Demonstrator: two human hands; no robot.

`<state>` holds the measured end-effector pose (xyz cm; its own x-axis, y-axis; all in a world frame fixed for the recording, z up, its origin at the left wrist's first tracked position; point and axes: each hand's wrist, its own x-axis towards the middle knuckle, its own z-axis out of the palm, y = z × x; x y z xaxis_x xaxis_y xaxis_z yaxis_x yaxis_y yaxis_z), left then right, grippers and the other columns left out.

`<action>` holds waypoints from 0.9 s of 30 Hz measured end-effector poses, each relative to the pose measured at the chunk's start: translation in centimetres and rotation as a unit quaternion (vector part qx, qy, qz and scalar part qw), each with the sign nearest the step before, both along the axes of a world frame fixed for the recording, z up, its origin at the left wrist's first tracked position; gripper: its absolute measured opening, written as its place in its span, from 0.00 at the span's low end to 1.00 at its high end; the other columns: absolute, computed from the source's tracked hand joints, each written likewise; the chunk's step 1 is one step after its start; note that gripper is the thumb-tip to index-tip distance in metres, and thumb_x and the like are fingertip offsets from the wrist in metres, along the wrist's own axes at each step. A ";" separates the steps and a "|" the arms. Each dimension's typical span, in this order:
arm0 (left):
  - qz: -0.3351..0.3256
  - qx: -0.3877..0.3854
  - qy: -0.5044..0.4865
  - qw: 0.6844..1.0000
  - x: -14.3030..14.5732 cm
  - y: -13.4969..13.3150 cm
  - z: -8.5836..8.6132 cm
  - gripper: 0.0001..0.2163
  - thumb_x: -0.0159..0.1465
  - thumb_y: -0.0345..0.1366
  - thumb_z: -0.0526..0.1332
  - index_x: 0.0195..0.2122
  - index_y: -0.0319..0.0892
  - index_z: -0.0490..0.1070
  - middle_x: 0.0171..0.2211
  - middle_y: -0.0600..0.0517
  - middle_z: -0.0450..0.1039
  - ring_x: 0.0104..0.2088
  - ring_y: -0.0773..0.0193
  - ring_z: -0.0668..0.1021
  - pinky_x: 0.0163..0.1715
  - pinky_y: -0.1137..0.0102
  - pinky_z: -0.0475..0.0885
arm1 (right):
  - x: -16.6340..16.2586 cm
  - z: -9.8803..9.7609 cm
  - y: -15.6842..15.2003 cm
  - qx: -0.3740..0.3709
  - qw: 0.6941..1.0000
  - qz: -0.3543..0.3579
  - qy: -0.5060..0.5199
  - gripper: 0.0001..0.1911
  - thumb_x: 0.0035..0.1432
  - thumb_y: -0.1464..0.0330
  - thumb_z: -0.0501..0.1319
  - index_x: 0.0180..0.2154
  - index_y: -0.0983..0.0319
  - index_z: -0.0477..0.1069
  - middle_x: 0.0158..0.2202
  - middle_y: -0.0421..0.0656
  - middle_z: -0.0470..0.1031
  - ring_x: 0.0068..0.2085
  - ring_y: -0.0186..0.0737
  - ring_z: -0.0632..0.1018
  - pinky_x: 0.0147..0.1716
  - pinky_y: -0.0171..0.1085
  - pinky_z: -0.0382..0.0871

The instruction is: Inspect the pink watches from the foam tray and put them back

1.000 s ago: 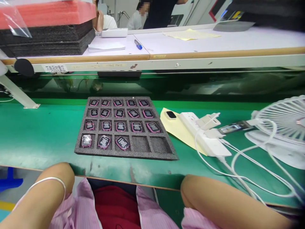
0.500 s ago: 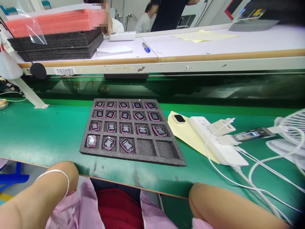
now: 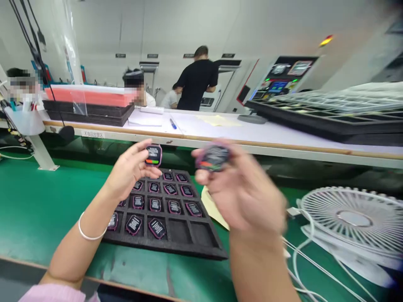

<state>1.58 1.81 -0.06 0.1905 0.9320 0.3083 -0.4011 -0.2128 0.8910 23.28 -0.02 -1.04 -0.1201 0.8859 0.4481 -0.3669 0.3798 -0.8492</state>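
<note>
The left hand pinches a watch over the foam tray; the blurred right hand seems closed around a second watch

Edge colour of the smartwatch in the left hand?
Purple around the smartwatch in the left hand; shows best in the head view.

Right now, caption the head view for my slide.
Left hand holds one purple-rimmed watch, right hand another, with a dark foam tray of similar watches on the green bench.
</note>
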 end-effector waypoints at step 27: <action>0.045 0.082 0.084 0.992 2.3 0.8 -2.7 0.27 0.55 0.33 0.69 0.56 0.41 0.67 0.44 0.49 0.74 0.28 0.70 0.80 0.32 0.72 0.80 | -1.4 -2.1 3.4 -0.036 0.995 0.095 -0.020 0.26 0.51 0.69 0.70 0.51 0.57 0.67 0.39 0.39 0.75 0.32 0.36 0.78 0.36 0.38 0.75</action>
<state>3.92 2.62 -2.73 0.1708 0.8876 0.4278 -0.2231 -0.3880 0.8942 21.88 3.36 -3.16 -0.3043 0.8752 0.3761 -0.3917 0.2450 -0.8869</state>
